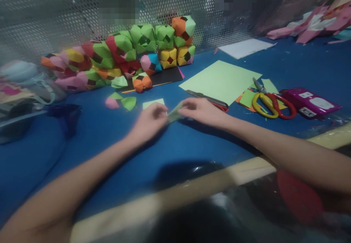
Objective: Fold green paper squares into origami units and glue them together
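Note:
My left hand (150,120) and my right hand (201,110) meet over the blue table (109,140), both pinching a small folded piece of light green paper (174,114) between them. The fingers of both hands are curled on it; motion blurs the detail. A square of light green paper (153,103) lies just behind my left hand. A large light green sheet (219,80) lies behind my right hand.
Several folded paper cubes (123,58) in green, yellow, orange and pink are stacked along the perforated back wall. Yellow and red scissors (271,104), a pink box (309,102), a cutter (211,99), loose folded pieces (120,102) and white paper (245,48) lie around.

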The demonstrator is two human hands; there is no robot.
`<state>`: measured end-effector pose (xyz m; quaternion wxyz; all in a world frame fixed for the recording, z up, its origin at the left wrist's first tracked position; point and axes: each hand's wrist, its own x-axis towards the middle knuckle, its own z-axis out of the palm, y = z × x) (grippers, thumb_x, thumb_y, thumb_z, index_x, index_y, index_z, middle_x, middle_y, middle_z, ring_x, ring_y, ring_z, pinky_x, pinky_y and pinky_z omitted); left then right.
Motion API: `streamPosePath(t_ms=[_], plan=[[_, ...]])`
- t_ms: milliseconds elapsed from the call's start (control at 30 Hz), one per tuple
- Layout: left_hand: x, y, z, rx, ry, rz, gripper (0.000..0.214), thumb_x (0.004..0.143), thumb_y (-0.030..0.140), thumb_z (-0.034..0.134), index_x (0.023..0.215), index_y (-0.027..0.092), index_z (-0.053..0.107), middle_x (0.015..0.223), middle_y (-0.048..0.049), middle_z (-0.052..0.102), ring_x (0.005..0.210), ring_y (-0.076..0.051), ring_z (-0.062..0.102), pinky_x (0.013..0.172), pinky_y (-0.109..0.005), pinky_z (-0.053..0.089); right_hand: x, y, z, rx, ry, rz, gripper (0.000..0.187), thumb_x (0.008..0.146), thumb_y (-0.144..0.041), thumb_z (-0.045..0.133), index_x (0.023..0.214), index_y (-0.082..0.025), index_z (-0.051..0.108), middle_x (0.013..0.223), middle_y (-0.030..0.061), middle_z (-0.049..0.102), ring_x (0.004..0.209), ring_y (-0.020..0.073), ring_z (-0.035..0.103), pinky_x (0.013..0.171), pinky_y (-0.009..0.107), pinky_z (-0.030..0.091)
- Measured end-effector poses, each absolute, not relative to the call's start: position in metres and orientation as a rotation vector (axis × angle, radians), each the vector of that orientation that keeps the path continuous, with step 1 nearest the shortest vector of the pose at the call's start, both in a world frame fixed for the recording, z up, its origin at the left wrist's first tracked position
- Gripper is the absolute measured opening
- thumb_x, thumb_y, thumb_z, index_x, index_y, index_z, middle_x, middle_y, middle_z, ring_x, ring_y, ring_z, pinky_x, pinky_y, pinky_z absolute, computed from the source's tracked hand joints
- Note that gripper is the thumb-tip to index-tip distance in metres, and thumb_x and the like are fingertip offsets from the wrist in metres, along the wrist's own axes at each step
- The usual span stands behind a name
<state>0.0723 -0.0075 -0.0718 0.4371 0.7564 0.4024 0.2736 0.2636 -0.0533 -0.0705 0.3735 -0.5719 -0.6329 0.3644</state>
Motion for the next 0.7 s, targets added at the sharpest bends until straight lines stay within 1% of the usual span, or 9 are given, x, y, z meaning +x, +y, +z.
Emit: streamPosePath(t_ms=[33,67,133,200,267,400,500,600,700], plan=[[0.073,-0.009,-0.071,1.846,1.007,0.697,0.022,0.069,0.024,0.065,0.088,0.017,0.056,0.076,0.0011,0.057,0.067,-0.011,0.052,0.064,-0.026,0.043,0.262,-0.053,-0.070,-1.445,-1.585,0.956,0.018,0.078,-0.033,0.059,0.080,-0.016,0.064,0.074,0.0036,0.067,0.065,0.0133,0.058,0.063,0.028,0.046],[0.073,-0.010,-0.070,1.811,1.014,0.701,0.023,0.069,0.025,0.067,0.088,0.017,0.056,0.076,0.0011,0.058,0.067,-0.011,0.053,0.064,-0.026,0.043,0.261,-0.054,-0.069,-1.434,-1.554,0.963,0.019,0.078,-0.034,0.059,0.072,-0.016,0.062,0.067,0.0016,0.063,0.061,0.0119,0.054,0.061,0.027,0.044],[0.073,-0.012,-0.069,1.742,1.014,0.647,0.020,0.071,0.029,0.066,0.085,0.017,0.058,0.071,0.0011,0.060,0.063,-0.010,0.055,0.061,-0.025,0.044,0.261,-0.054,-0.067,-1.424,-1.485,0.951,0.024,0.076,-0.036,0.060,0.063,-0.016,0.058,0.058,-0.0017,0.055,0.055,0.0097,0.047,0.057,0.026,0.039],[0.072,-0.014,-0.069,1.684,0.987,0.529,0.020,0.077,0.036,0.061,0.076,0.016,0.057,0.063,0.0003,0.060,0.054,-0.010,0.055,0.054,-0.024,0.043,0.261,-0.055,-0.065,-1.417,-1.408,0.948,0.027,0.073,-0.040,0.063,0.062,-0.016,0.057,0.055,-0.0034,0.050,0.053,0.0085,0.041,0.053,0.025,0.034],[0.072,-0.015,-0.069,1.638,0.952,0.428,0.028,0.081,0.039,0.056,0.068,0.015,0.054,0.058,-0.0010,0.061,0.047,-0.009,0.054,0.047,-0.022,0.041,0.261,-0.055,-0.065,-1.412,-1.351,0.952,0.031,0.070,-0.045,0.064,0.062,-0.016,0.057,0.055,-0.0039,0.047,0.053,0.0082,0.038,0.052,0.025,0.030],[0.071,-0.013,-0.068,1.531,0.887,0.373,0.026,0.081,0.034,0.058,0.065,0.014,0.052,0.058,-0.0036,0.063,0.045,-0.011,0.058,0.043,-0.021,0.041,0.262,-0.053,-0.067,-1.407,-1.301,0.965,0.036,0.067,-0.051,0.064,0.062,-0.016,0.057,0.056,-0.0040,0.044,0.054,0.0083,0.035,0.052,0.024,0.028],[0.071,-0.009,-0.065,1.453,0.822,0.314,0.022,0.078,0.031,0.061,0.069,0.013,0.053,0.064,-0.0077,0.066,0.052,-0.015,0.064,0.045,-0.023,0.044,0.262,-0.052,-0.070,-1.401,-1.283,0.985,0.036,0.067,-0.051,0.064,0.063,-0.016,0.058,0.057,-0.0034,0.044,0.055,0.0086,0.034,0.051,0.024,0.027],[0.070,-0.008,-0.061,1.440,0.781,0.240,0.022,0.075,0.031,0.065,0.079,0.011,0.057,0.075,-0.0116,0.069,0.062,-0.019,0.067,0.052,-0.027,0.049,0.263,-0.052,-0.070,-1.404,-1.283,0.991,0.032,0.069,-0.048,0.062,0.065,-0.016,0.058,0.059,-0.0022,0.046,0.055,0.0090,0.035,0.051,0.025,0.027],[0.070,-0.011,-0.060,1.559,0.831,0.263,0.027,0.075,0.036,0.065,0.085,0.012,0.060,0.077,-0.0088,0.069,0.063,-0.016,0.063,0.058,-0.029,0.048,0.263,-0.054,-0.068,-1.417,-1.330,0.996,0.028,0.070,-0.043,0.062,0.065,-0.016,0.059,0.060,-0.0016,0.048,0.056,0.0092,0.037,0.052,0.025,0.029]])
